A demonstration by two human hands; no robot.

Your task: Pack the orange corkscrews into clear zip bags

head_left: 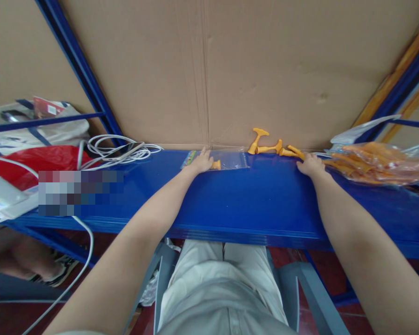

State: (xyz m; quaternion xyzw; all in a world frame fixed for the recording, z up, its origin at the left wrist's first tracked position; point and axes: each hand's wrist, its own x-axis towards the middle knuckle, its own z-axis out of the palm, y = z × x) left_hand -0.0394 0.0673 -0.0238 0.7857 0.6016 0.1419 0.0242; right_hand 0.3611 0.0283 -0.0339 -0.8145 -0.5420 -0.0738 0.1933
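Observation:
My left hand (203, 161) lies with outstretched fingers on a clear plastic bag (232, 160) that has a colourful printed end. A short yellow-orange plastic part (215, 164) shows at the bag beside my fingers. Farther right, my right hand (311, 165) rests on the table with its fingers apart, at the end of a yellow plastic piece (292, 151). Whether it touches that piece I cannot tell. Left of it, another yellow piece (269, 148) lies on its side, and a T-handled yellow piece (257, 139) leans against the cardboard.
The blue table (244, 200) backs onto a cardboard wall (265, 70). At right lies a clear bag of orange pieces (380, 163). At left are coiled white cables (125, 151), a red bag (56, 160), a canvas bag (38, 125) and a white power strip (12, 204).

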